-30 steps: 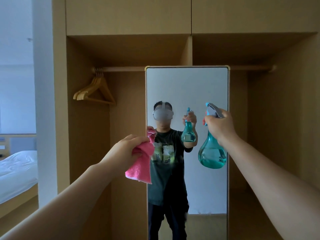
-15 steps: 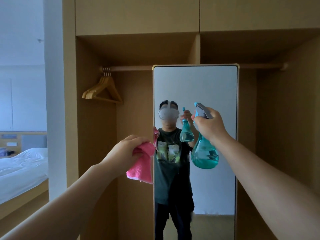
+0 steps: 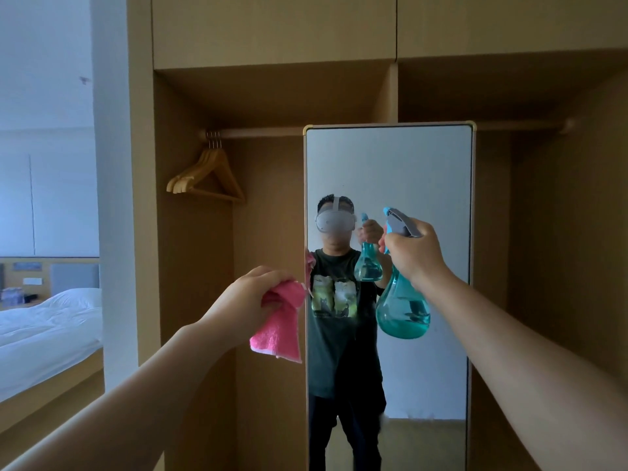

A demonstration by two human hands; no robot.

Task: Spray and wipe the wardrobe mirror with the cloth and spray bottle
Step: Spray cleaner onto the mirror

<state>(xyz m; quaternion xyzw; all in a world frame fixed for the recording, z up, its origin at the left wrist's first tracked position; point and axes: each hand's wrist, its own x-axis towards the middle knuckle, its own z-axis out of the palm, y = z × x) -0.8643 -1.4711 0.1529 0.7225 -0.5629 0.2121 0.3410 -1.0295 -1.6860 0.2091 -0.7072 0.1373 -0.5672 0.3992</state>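
Right hand (image 3: pixel 416 256) curled round teal spray bottle (image 3: pixel 402 311) facing the mirror (image 3: pixel 390 171), left hand (image 3: pixel 251 300) clutching pink cloth (image 3: pixel 280 331), maybe touching its edge.

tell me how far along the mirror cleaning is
Done: both tools picked up. In hand: right hand holds the spray bottle up at the mirror; left hand grips the pink cloth near its edge. Left: no droplets visible on the glass, so spraying and wiping.

The mirror (image 3: pixel 390 164) stands inside the wardrobe (image 3: pixel 272 28). Hangers (image 3: pixel 207 178) hang on the rail (image 3: pixel 258 133) left of it. A bed (image 3: pixel 44 321) lies far left.
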